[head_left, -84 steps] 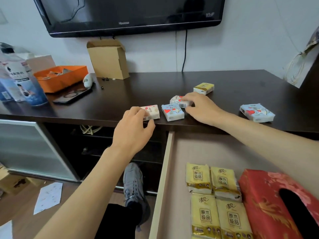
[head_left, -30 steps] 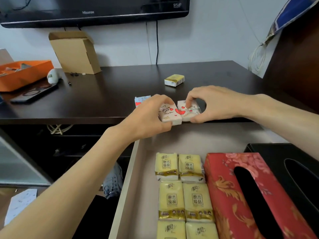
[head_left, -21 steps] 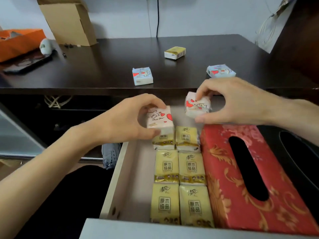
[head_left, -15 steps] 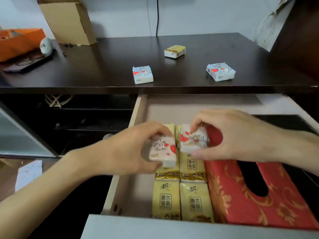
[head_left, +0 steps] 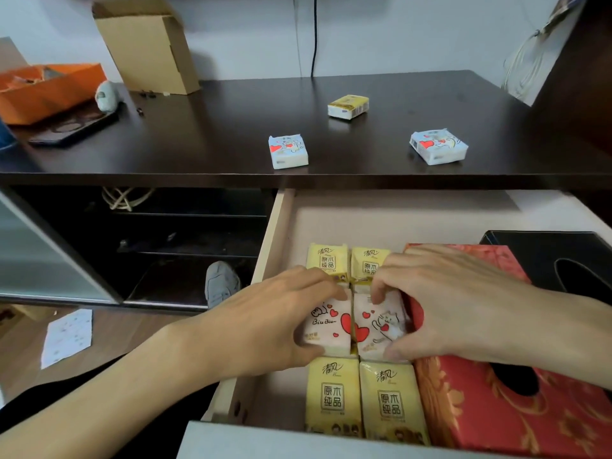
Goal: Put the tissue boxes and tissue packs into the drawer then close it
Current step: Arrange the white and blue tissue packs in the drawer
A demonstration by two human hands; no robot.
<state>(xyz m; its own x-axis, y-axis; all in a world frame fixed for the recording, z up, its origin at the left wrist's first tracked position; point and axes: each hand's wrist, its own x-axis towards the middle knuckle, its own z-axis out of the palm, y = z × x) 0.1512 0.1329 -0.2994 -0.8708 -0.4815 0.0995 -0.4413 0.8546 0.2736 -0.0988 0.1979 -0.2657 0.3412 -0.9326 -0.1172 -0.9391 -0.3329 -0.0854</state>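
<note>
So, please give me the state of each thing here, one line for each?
Drawer: open.
Left hand: gripping pink pack, on yellow packs.
Right hand: gripping white pack beside it.
Red box: in drawer.
Black box: in drawer.
Cardboard box: flap open.
Three packs: on top, not stored.
</note>
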